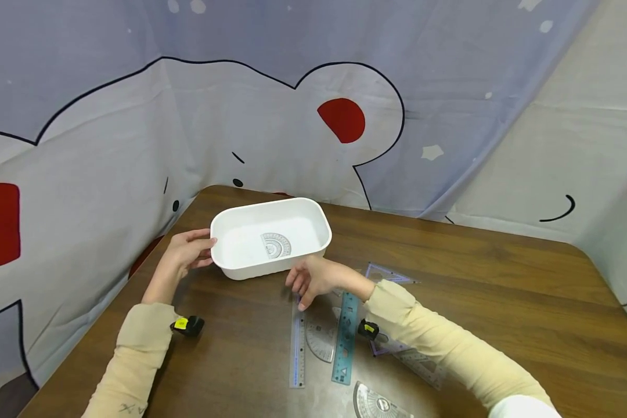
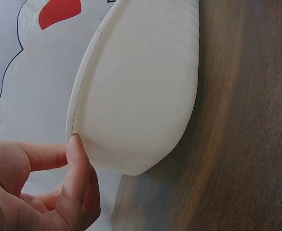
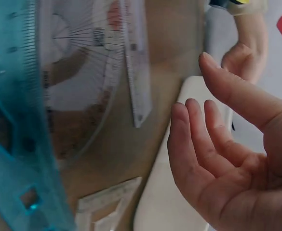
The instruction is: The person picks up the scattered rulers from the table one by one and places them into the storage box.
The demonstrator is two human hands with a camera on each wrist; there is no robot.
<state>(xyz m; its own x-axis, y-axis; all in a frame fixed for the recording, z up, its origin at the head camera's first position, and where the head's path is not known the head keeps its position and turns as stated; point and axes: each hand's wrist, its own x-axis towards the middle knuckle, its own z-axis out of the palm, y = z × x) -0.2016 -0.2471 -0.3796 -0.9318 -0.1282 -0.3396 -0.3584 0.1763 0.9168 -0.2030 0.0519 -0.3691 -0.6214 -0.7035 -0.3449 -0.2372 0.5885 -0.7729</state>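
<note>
A white plastic storage box stands on the table, with a clear protractor lying inside it. My left hand pinches the box's left end at the rim; the left wrist view shows thumb and fingertips on that edge. Just in front of the box, my right hand hovers with loosely bent fingers and nothing in them. Under and beside it lie a clear ruler, a second protractor and a teal ruler. In the right wrist view, the teal ruler fills the left side.
A purple-edged set square lies behind the right forearm, which partly covers another set square. Another protractor sits near the front, cut off by the frame. A printed cloth hangs behind the wooden table.
</note>
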